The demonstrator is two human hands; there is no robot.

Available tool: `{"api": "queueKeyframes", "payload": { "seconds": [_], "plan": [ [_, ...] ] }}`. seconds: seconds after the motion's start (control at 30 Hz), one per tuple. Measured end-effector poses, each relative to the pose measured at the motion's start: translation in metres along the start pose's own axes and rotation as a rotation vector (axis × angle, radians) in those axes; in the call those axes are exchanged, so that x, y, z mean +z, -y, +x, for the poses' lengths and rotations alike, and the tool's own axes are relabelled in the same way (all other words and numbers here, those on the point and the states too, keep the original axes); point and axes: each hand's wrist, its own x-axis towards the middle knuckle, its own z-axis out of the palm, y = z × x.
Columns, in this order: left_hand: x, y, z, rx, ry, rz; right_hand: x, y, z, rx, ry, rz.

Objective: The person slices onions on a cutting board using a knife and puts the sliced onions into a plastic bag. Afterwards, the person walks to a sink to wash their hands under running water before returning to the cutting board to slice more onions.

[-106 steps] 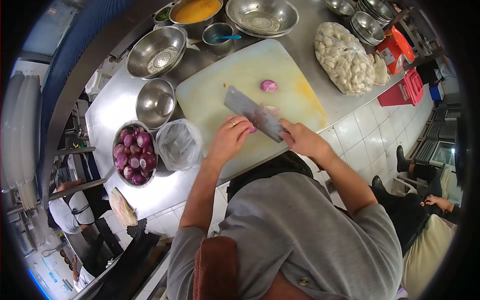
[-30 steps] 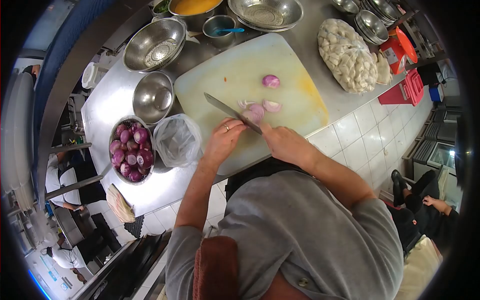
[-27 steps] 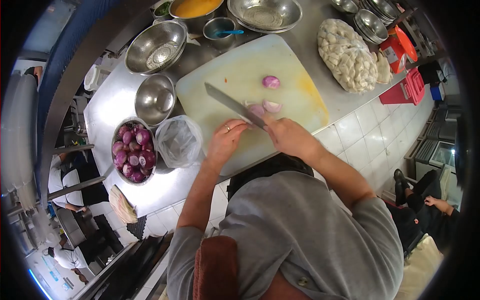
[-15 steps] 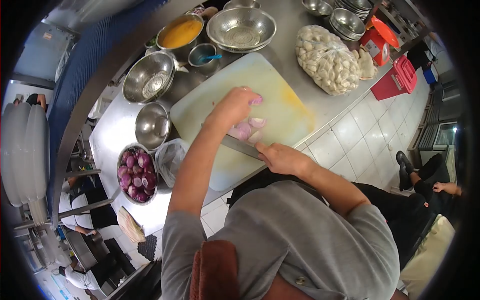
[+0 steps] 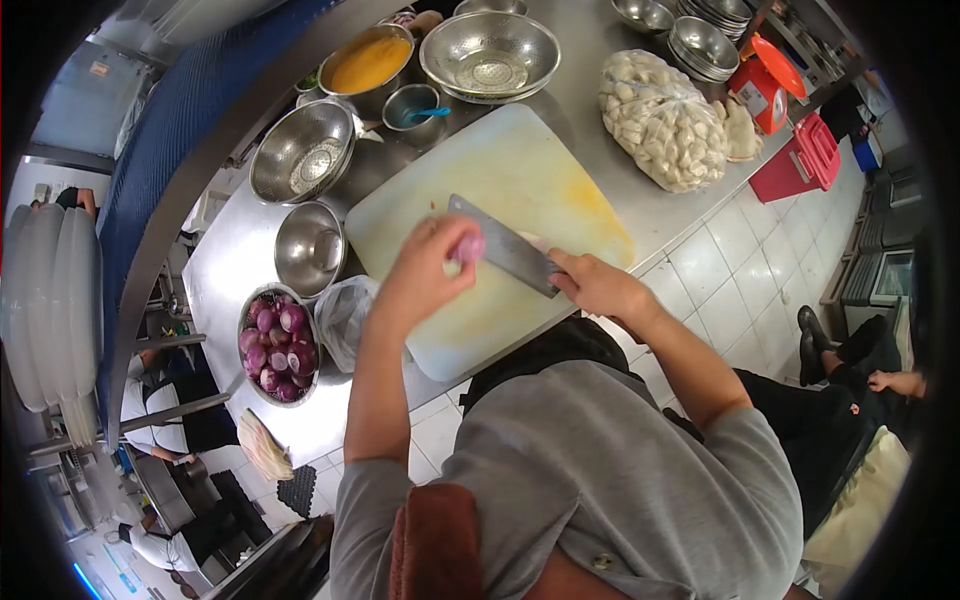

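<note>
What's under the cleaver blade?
The cutting board lies below the cleaver; a pale onion piece peeks past the blade's far edge. Anything else beneath is covered by the blade.

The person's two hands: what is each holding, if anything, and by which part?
The right hand holds a cleaver by its handle end. The left hand holds a purple onion between thumb and fingers; motion blur hides the exact contact.

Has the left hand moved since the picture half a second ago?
Yes. Judged against the cutting board, the left hand has come nearer the person's body and toward the board's left side, with a purple onion piece in its fingers.
</note>
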Motion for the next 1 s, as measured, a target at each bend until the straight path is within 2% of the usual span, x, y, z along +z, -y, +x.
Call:
{"api": "queueKeyframes", "payload": {
  "seconds": [0.07, 0.17, 0.3, 0.57, 0.73, 0.93, 1.0],
  "plan": [
    [0.017, 0.031, -0.033, 0.131, 0.081, 0.141, 0.001, 0.003, 0.0, 0.012, -0.021, 0.002],
    [0.039, 0.061, -0.049, 0.186, 0.071, 0.187, 0.015, 0.005, -0.004, -0.092, -0.087, -0.14],
    [0.038, 0.056, -0.057, 0.143, -0.091, 0.153, 0.024, 0.023, -0.011, -0.171, -0.086, -0.249],
    [0.033, 0.062, -0.039, 0.293, 0.077, 0.234, 0.008, 0.04, -0.024, -0.178, -0.02, -0.371],
    [0.04, 0.058, -0.042, 0.218, 0.041, 0.192, -0.011, 0.06, -0.046, -0.038, 0.151, -0.317],
    [0.043, 0.056, -0.043, 0.214, 0.007, 0.212, 0.031, 0.033, -0.015, -0.076, 0.07, -0.258],
    [0.045, 0.055, -0.041, 0.213, 0.0, 0.2, 0.024, 0.039, -0.011, -0.119, 0.03, -0.301]
  ]
}}
